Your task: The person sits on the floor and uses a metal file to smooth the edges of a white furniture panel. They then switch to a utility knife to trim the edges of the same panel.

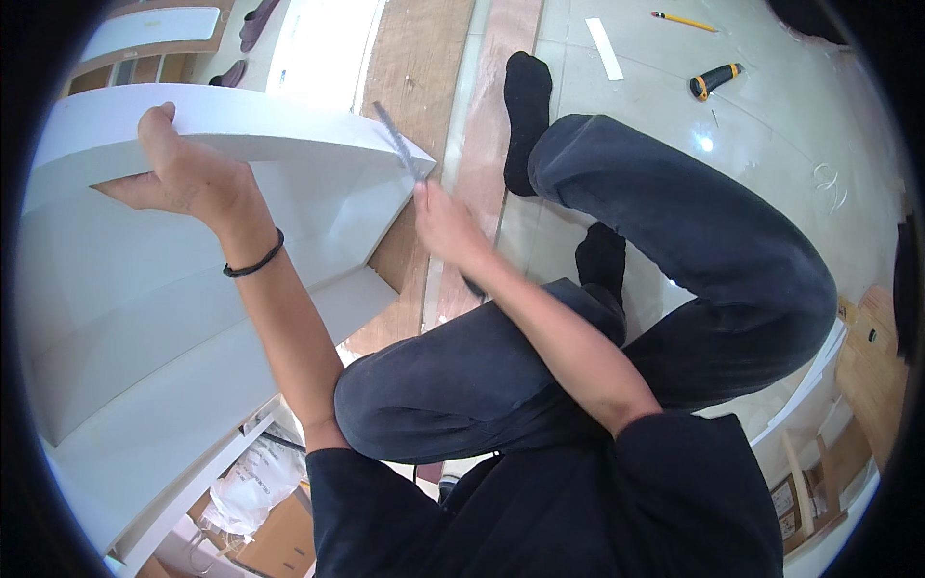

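Note:
A white box-like cabinet [193, 299] with an inner shelf lies at my left, its open side toward me. My left hand [183, 169] grips the rim of its far panel [260, 116], thumb over the edge and the other fingers partly hidden. In my right hand [448, 226] is a long, thin grey file [393, 135], closed in my fist. Its blade slants across the panel's right-hand corner; whether it touches the edge I cannot tell. A dark end of the file shows beneath my wrist.
Wooden boards [409, 77] lie beside the cabinet on the tiled floor. Farther right are a white strip [605, 48], a yellow pencil [684, 21], an orange-and-black utility knife [716, 82] and curled white trimmings [829, 185]. A plastic bag [255, 482] sits below the cabinet. My bent legs fill the middle.

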The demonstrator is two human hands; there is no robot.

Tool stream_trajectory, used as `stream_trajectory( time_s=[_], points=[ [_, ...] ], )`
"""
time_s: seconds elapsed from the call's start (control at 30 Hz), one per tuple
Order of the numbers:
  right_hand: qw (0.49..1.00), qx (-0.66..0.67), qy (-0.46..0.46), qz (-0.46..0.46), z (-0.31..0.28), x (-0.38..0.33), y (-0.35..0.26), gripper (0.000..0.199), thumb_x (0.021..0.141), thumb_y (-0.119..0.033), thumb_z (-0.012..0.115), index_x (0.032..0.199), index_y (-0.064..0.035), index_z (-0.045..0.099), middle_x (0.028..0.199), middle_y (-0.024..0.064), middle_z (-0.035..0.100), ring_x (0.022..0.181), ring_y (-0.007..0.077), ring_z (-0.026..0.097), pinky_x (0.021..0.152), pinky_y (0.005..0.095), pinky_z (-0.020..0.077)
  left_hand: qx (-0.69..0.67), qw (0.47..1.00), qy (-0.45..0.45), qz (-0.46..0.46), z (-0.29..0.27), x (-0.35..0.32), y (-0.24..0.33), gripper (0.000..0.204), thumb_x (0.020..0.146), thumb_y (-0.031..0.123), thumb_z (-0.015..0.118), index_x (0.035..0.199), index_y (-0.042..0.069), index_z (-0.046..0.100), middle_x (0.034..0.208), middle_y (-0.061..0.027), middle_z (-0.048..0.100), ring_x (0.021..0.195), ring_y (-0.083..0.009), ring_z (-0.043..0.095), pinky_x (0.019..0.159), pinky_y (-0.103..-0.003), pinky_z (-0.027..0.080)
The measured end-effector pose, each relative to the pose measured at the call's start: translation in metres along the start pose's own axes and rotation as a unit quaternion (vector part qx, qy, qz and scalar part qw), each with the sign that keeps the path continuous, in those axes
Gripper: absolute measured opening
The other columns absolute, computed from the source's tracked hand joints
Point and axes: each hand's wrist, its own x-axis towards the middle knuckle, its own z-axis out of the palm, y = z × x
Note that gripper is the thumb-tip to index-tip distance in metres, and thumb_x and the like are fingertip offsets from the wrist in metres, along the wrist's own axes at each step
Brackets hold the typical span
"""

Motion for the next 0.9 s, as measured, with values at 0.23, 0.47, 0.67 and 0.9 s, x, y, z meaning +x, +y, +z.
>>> stream_trajectory(
  time_s=[0.23,0.47,0.67,0.9],
  points=[
    [0.999,-0.018,-0.014,0.024,-0.003,-0.009,0.011,0.045,0.105,-0.031,0.031,0.095,0.0065,0.053,0.090,0.0369,0.059,0.094,0.0545,0.057,0.084,0.0587,0.0427,-0.054,0.998,0.004,-0.021,0.000,-0.002,0.001,0.055,0.075,-0.001,0.055,0.127,-0.004,0.040,0.112,-0.0165,0.051,0.094,-0.0244,0.055,0.087,-0.033,0.048],
    [0.999,-0.049,-0.005,0.015,0.004,0.010,0.021,0.045,0.106,-0.033,0.031,0.097,0.0055,0.052,0.091,0.0371,0.059,0.094,0.0545,0.056,0.083,0.0591,0.0416,-0.066,0.998,0.014,-0.008,0.001,0.002,-0.003,0.053,0.074,0.000,0.057,0.125,-0.003,0.042,0.114,-0.0147,0.052,0.095,-0.0238,0.054,0.091,-0.031,0.043],
    [0.999,-0.029,-0.024,0.027,0.000,-0.006,0.020,0.046,0.106,-0.034,0.030,0.097,0.0061,0.052,0.089,0.0369,0.060,0.093,0.0554,0.057,0.084,0.0600,0.0426,-0.085,0.996,0.016,-0.013,0.002,-0.002,-0.004,0.054,0.073,0.002,0.061,0.124,-0.003,0.043,0.113,-0.0145,0.053,0.099,-0.0247,0.053,0.095,-0.032,0.040],
    [0.997,-0.064,0.017,-0.028,0.004,0.029,0.029,0.046,0.106,-0.033,0.030,0.100,0.0073,0.052,0.092,0.0382,0.060,0.095,0.0560,0.056,0.084,0.0601,0.0426,-0.069,0.997,-0.007,-0.019,-0.002,0.003,-0.009,0.060,0.075,0.002,0.060,0.131,-0.005,0.039,0.119,-0.0175,0.050,0.107,-0.0277,0.053,0.100,-0.034,0.038]
  ],
)
